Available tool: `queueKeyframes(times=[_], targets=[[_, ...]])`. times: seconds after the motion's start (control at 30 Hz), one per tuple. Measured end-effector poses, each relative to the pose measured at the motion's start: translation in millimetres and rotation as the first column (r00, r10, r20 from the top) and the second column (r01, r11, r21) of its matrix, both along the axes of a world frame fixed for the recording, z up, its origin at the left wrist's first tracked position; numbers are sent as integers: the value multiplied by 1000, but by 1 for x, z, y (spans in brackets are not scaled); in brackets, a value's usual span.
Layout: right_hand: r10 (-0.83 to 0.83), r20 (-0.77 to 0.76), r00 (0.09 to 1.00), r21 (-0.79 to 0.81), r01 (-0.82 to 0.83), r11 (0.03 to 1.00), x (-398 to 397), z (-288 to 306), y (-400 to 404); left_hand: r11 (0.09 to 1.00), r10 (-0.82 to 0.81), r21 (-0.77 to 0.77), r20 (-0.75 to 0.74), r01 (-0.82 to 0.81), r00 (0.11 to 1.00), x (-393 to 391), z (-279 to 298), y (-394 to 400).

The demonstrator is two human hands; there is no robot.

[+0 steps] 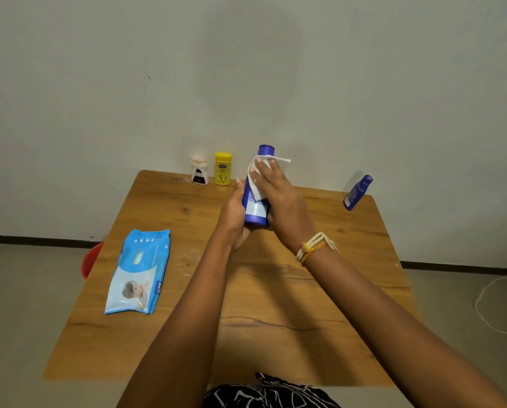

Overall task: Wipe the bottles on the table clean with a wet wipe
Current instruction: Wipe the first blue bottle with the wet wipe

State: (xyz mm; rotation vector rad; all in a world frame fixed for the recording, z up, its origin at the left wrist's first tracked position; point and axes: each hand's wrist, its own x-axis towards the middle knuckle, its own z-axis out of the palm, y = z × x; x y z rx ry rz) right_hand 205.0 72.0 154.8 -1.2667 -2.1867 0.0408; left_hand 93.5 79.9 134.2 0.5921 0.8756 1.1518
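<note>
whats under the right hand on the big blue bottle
A white wipe lies under the right hand, pressed on the blue bottle; its corners stick out. The bottle face beneath is covered. The left hand grips the base.

Wood-grain table (276, 290) (matt), glossy plastic blue bottle (256, 212), shiny film wipes pack (139, 272)

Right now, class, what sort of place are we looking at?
Probably a plain room in a home, though that is uncertain. A wooden table stands against a bare wall, bearing toiletry bottles such as the yellow bottle and a baby-wipes pack.
</note>
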Motion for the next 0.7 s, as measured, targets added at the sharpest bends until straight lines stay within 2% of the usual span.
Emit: queueKeyframes(times=[0.13,0.2,0.27,0.37,0.5,0.7], targets=[[139,49,989,-13,-139,990,11,-12,-35,999,3,-39,38,-2,999,-4,0,5],[208,21,978,-11,-208,978,20,-8,-44,998,-4,-59,44,7,999,-3,-1,5],[166,-100,981,22,-164,986,23,6,-36,998,-18,-53,44,20,999,1,0,3],[3,-249,969,32,5,999,24,32,-4,999,-48,-8,27,48,998,7,3,0],[-21,-172,985,-104,3,995,20,37,20,999,-33,9,55,32,998,12,4,-1],[19,-170,985,-43,-27,999,19,-3,-29,998,52,13,96,-53,994,17,0,-4]])
